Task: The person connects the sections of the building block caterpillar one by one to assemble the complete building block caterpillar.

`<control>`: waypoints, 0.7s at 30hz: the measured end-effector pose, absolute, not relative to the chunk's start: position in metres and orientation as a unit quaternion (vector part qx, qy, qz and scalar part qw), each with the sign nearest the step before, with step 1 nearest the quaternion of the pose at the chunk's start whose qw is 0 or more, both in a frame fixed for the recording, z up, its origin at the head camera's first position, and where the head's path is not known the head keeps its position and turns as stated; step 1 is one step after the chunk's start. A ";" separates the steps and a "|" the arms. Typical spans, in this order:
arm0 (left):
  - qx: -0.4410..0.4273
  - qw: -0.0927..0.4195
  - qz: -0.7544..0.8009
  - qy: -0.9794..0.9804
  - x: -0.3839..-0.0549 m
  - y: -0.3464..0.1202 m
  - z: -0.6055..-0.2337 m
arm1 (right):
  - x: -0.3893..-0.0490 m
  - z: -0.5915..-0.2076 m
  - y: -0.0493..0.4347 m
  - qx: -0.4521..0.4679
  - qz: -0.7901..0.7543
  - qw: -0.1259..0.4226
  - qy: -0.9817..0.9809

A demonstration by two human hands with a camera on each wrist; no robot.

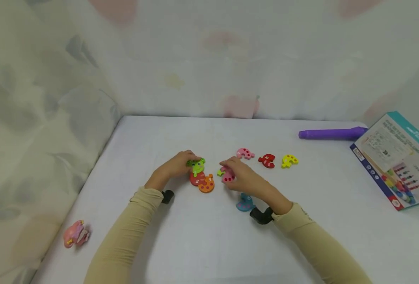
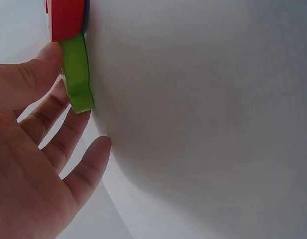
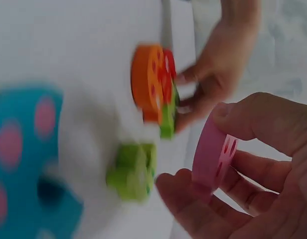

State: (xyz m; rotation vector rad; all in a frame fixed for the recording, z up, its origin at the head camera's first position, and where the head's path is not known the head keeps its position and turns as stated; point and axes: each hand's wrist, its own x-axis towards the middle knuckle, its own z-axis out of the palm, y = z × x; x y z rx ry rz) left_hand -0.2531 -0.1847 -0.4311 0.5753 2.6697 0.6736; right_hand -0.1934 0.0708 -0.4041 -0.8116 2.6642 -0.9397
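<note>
Left hand: The left hand [image 1: 179, 163] pinches the green head piece [image 1: 197, 167] lightly at its outer side, thumb against fingers.
Right hand: Thumb and fingers of the right hand [image 1: 246, 176] are clamped on the pink piece [image 3: 209, 152], which is raised off the worktop [image 1: 181, 244]; the 2 hands are apart.
Joined pieces: The red number 2 piece [image 1: 197, 179] touches the green head, and the orange number 3 piece [image 1: 207, 184] touches the red, all just right of the left hand's fingertips.
Loose green piece: It [image 3: 132, 172] lies between the 2 hands, near the right fingertips.
Blue piece: It [image 1: 245, 202] lies just on the wearer's side of the right hand.
Weight and feel: The pieces look light and stiff, likely painted wood; the smooth faces could slide under a loose pinch.
Fragile spots: Narrow knobs probably chip or snap first if twisted.
Best hold: Opposite thick edges of the pink piece suit thumb and fingertips, with knob and notch left uncovered.
Bracing: The green head is best steadied by its sides, since light pieces probably skid when nudged.
</note>
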 end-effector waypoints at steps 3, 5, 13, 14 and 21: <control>0.206 0.158 0.233 0.937 -0.254 -0.185 -0.432 | -0.196 -0.412 0.051 -0.307 -0.315 0.109 0.891; 0.210 0.156 0.234 0.936 -0.254 -0.185 -0.433 | -0.198 -0.417 0.043 -0.316 -0.314 0.110 0.889; 0.220 0.155 0.243 0.932 -0.254 -0.186 -0.434 | -0.205 -0.429 0.034 -0.332 -0.356 0.142 0.862; 0.220 0.155 0.243 0.932 -0.254 -0.186 -0.434 | -0.205 -0.429 0.033 -0.334 -0.354 0.143 0.862; 0.217 0.154 0.241 0.933 -0.255 -0.187 -0.436 | -0.212 -0.429 0.032 -0.318 -0.317 0.145 0.882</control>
